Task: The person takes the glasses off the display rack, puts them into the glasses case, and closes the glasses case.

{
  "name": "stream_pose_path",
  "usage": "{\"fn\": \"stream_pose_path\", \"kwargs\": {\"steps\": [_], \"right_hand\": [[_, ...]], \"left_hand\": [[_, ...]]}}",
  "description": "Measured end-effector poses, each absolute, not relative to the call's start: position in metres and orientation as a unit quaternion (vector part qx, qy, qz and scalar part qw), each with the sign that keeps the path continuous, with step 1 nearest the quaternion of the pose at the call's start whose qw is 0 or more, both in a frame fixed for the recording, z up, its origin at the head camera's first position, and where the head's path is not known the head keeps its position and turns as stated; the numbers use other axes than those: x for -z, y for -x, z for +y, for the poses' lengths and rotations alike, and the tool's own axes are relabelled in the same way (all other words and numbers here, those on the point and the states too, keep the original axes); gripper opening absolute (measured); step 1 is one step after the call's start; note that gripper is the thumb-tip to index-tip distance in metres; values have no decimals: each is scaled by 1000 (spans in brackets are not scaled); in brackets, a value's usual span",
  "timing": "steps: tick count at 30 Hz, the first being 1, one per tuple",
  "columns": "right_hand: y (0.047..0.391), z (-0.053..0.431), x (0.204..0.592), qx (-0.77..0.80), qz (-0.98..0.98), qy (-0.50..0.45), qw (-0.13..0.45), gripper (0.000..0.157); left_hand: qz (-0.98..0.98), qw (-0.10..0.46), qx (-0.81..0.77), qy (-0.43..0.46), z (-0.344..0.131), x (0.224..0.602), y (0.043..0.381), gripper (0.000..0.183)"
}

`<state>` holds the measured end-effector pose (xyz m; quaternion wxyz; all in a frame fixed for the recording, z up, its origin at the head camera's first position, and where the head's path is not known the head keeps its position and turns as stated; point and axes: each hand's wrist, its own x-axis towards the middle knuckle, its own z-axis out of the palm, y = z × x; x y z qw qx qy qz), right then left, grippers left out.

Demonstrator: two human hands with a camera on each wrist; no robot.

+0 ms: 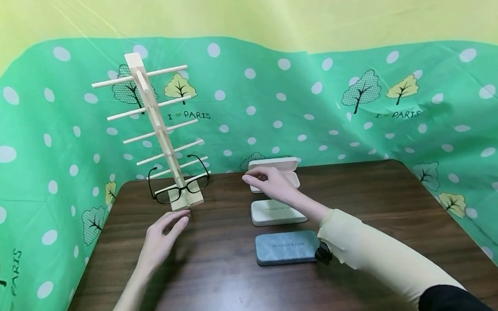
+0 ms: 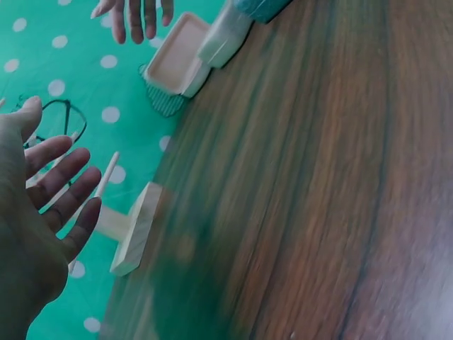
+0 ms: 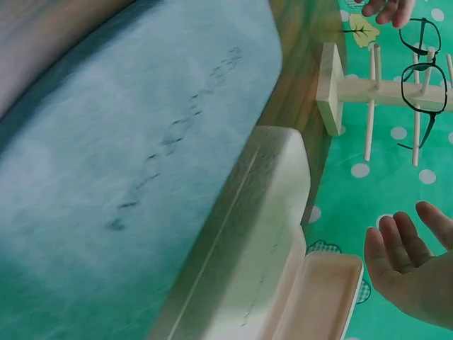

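Black-framed glasses [image 1: 180,192] hang low on a wooden display rack [image 1: 158,118], temples pointing up and back. My left hand [image 1: 161,238] is just in front of the rack's base, fingers loosely extended and holding nothing. Over an open white glasses case [image 1: 276,162] hovers my right hand [image 1: 273,185], its fingers relaxed and holding nothing. In the right wrist view that hand [image 3: 410,273] shows slightly bent fingers beside the case's raised lid [image 3: 322,294]. A closed pale case [image 1: 277,213] and a closed blue case [image 1: 286,248] lie in a column nearer me.
The dark wooden table [image 1: 225,294] ends at a green and yellow printed cloth [image 1: 271,100] hung behind and at both sides. Several wooden pegs [image 1: 167,70] stick out sideways from the rack above the glasses. My right forearm [image 1: 384,252] passes over the table beside the cases.
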<state>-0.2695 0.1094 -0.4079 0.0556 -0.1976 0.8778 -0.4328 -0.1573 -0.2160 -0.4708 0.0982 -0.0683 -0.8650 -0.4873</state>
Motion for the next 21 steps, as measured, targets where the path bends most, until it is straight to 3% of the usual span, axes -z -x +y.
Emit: {"fn": "stream_pose_path", "kwargs": {"steps": [12, 21], "right_hand": [[277, 77, 398, 468, 859, 177, 106, 43], [281, 49, 396, 505, 838, 156, 139, 47]], "left_hand": [[-864, 102, 492, 18, -240, 469, 154, 29], [-832, 102, 545, -29, -253, 461, 158, 46]]}}
